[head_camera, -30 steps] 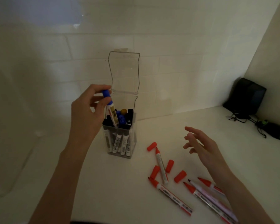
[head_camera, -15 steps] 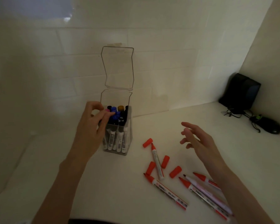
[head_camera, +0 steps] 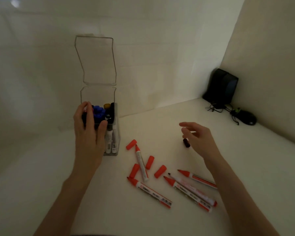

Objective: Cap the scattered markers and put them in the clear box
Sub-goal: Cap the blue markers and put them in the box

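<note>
Because the box point(head_camera: 115, 132) is tall and narrow, with its lid point(head_camera: 95, 60) swung up by the wall point(head_camera: 160, 57), the left hand point(head_camera: 89, 133) clasps its near corner, fingers hooked over the rim and thumb across the front, likely to keep it from tipping. The box stands at the back left of the table point(head_camera: 112, 215), crowded with capped markers point(head_camera: 99, 111) in blue and black. The right hand point(head_camera: 199, 140) hangs slack and holds nothing. Its fingertips are just above a black cap point(head_camera: 186, 142) lying alone, which I judge to be the next pick, since it would suit the dark-tipped marker point(head_camera: 182, 182). Five loose markers point(head_camera: 150, 193) lie uncapped between the arms, with four red caps point(head_camera: 149, 162) strewn among them, so much capping remains. The nearest red cap lies just beside the box, so each carry is short. Walls close the table at the back and right. The box mouth looks nearly full, so later markers may need nudging in. A speaker point(head_camera: 223, 86) and mouse point(head_camera: 248, 117) sit in the far right corner, well apart from the work
</note>
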`<state>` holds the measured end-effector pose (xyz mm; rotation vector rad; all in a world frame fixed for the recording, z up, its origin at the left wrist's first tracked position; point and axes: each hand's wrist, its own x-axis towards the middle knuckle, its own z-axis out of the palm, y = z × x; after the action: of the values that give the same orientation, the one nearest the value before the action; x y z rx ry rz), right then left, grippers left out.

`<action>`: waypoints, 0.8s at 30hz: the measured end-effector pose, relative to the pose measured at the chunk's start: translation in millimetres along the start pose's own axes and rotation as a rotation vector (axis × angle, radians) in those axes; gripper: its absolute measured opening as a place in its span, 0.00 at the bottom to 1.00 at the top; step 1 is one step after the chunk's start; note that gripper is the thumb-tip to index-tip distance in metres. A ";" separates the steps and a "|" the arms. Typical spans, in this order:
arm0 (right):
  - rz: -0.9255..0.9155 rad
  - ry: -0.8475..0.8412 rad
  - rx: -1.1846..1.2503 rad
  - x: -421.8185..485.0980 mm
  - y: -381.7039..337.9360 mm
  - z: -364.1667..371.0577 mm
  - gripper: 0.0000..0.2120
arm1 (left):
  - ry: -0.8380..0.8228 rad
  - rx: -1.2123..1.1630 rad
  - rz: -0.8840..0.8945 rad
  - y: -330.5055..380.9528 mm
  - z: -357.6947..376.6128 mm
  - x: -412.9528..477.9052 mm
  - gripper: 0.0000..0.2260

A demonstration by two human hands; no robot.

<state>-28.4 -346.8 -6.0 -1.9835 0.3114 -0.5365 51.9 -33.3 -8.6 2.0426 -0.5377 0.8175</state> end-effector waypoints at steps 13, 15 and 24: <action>0.153 -0.138 -0.397 9.4 29.4 -30.0 0.10 | -0.094 0.025 0.020 37.5 45.6 4.2 0.26; 0.133 -0.177 -0.488 7.0 30.5 -22.3 0.12 | -0.102 0.022 0.005 45.7 51.9 3.2 0.26; 0.015 -0.250 -0.547 4.3 28.9 -24.0 0.12 | -0.010 -0.039 0.075 65.7 45.4 -9.6 0.24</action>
<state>-36.2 -380.5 -21.5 -2.5439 0.3401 -0.1949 20.0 -106.4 1.5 2.0020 -0.6339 0.8348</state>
